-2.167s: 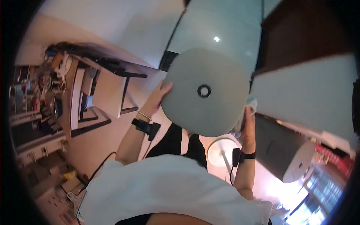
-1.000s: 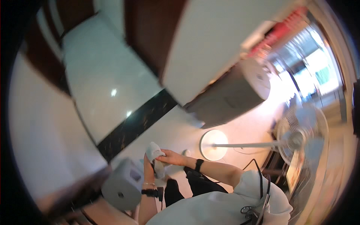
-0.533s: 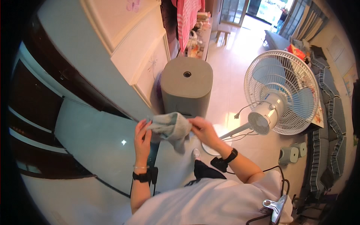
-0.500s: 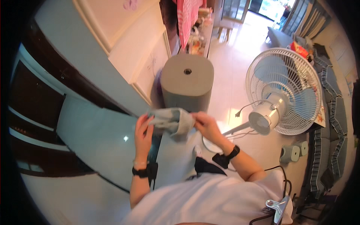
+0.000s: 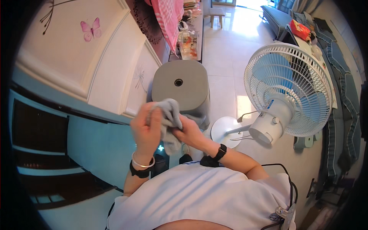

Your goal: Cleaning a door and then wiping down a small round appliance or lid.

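A crumpled grey cloth (image 5: 169,111) is bunched up between my two hands, in front of my chest. My left hand (image 5: 145,128) closes on its left side, with the fingers curled and a little blurred. On the other side my right hand (image 5: 191,133) pinches the cloth between thumb and fingers. One end of the cloth hangs down below the hands. Just beyond them stands a tall grey stool (image 5: 165,78) with rounded corners and a round hole in its top; the hands and cloth overlap its near side.
A white standing fan (image 5: 274,109) with blue blades stands to the right, its round base (image 5: 224,128) on the tiles. On the left is a pale cabinet (image 5: 111,73) with a butterfly picture. A pink checked cloth (image 5: 167,17) hangs behind the stool. A blue-grey sofa (image 5: 343,103) lines the right.
Both hands have drawn in closer to my body, and the cloth, more spread out before, is now bunched between them. The view has shifted too, showing more of the cabinet.
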`<action>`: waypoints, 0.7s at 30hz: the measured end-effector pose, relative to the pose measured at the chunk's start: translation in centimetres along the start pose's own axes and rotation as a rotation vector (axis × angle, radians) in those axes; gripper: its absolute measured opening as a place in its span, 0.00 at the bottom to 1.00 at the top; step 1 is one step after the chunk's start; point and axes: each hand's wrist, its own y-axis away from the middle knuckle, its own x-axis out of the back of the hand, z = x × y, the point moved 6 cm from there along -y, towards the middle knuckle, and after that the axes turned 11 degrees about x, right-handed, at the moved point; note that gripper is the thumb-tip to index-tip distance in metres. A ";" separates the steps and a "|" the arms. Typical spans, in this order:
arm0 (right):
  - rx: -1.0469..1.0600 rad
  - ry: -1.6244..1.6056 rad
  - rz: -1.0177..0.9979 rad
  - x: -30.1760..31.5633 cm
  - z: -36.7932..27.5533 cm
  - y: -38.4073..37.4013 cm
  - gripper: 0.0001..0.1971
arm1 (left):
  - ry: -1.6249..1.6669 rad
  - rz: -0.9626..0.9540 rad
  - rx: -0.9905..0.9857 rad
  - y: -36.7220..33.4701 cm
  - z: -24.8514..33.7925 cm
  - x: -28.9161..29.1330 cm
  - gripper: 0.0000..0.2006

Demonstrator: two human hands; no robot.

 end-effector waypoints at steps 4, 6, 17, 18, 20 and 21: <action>-0.140 -0.164 -0.001 2.7 3.2 -0.3 0.18 | 0.190 0.060 0.118 -3.9 -2.5 4.1 0.08; -0.416 -0.275 -0.064 4.0 4.0 1.0 0.17 | 0.184 0.080 0.092 -5.6 -3.5 5.4 0.07; 0.010 0.912 0.496 10.9 6.6 -8.8 0.17 | -0.573 0.317 -0.307 -14.8 -10.9 -3.2 0.13; 0.098 1.105 0.493 10.0 6.6 -8.6 0.17 | -0.503 0.173 -0.214 -14.3 -14.0 -5.3 0.11; 0.057 0.889 0.342 7.0 11.1 -5.6 0.19 | -0.431 -0.157 -0.045 -11.7 -19.9 -10.2 0.16; -0.078 0.826 0.259 5.0 13.0 -5.0 0.21 | -0.489 -0.128 -0.080 -9.5 -22.8 -11.5 0.25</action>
